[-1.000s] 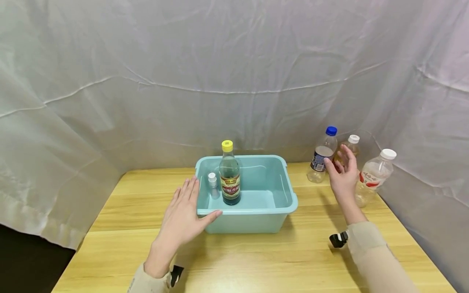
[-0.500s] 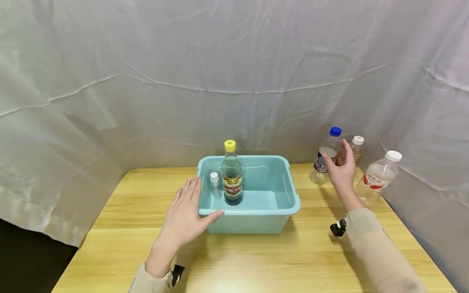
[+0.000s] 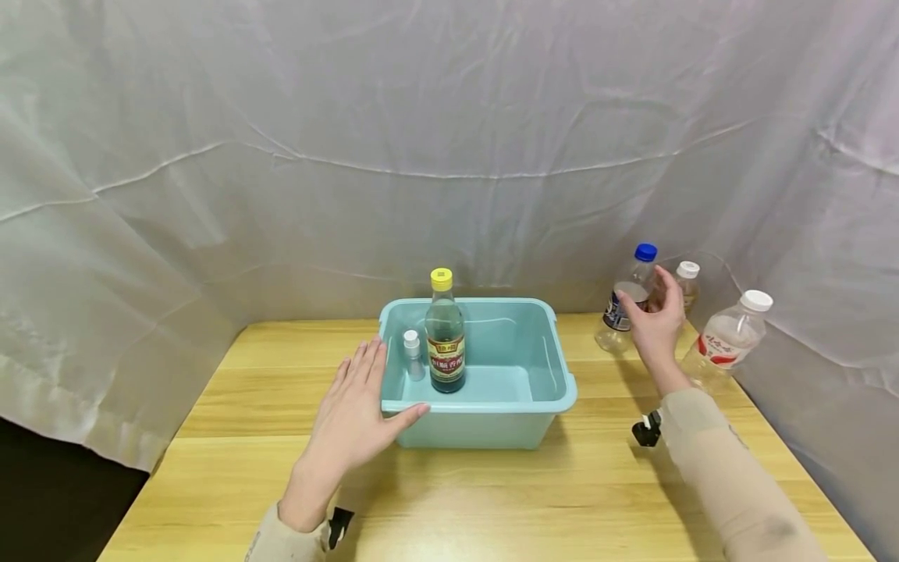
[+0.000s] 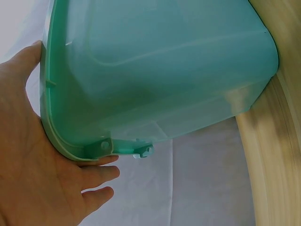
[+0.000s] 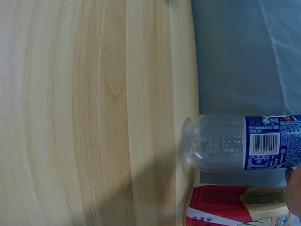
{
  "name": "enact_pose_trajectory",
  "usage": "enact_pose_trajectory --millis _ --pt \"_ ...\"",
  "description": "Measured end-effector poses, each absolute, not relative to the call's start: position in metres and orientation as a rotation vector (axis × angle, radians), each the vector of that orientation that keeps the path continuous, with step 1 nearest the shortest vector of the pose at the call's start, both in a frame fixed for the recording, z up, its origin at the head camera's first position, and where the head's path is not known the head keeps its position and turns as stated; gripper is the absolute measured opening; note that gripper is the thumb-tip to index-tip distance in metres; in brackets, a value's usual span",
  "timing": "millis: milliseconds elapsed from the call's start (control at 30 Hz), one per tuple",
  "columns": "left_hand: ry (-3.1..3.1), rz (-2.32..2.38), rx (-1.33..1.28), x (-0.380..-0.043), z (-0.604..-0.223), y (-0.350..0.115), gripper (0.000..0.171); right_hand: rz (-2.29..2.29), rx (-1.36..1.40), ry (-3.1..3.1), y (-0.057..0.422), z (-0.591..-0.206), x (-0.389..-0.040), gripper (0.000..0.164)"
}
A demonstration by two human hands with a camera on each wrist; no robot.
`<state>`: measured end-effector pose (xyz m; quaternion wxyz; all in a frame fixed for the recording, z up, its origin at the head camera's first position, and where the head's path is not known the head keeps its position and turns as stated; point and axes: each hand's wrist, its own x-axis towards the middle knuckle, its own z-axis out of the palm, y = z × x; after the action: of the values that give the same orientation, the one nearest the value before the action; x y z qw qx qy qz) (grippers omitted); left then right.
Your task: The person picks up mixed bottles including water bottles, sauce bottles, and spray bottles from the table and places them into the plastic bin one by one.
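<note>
My left hand lies flat along the near left corner of a light blue plastic basin, fingers straight and thumb on the front rim. In the left wrist view the basin's rim rests against the palm. Inside the basin stand a yellow-capped vinegar bottle and a small clear bottle with a white cap. My right hand reaches among plastic bottles, thumb and fingers spread. The thumb overlaps the label of a blue-capped bottle. Behind the fingers stands an amber bottle with a white cap, partly hidden.
A larger clear bottle with a white cap and red-and-white label stands beside the right wrist. The wooden table ends at grey curtains behind and to the right. A red-and-gold label shows in the right wrist view.
My right hand has moved slightly forward and left toward the blue-capped bottle. The view has shifted a little; the left hand stays at the basin's corner.
</note>
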<state>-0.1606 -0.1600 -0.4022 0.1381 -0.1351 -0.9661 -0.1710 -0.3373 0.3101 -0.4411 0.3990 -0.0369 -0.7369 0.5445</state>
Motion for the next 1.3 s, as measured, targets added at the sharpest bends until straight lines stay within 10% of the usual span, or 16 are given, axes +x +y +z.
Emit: enact_pose_trajectory --millis 1300 --pt "-2.801 -0.502 -0.384 -0.16 -0.402 -0.159 0.118 1.529 -0.138 -1.827 0.309 -0.433 -0.307 0.076"
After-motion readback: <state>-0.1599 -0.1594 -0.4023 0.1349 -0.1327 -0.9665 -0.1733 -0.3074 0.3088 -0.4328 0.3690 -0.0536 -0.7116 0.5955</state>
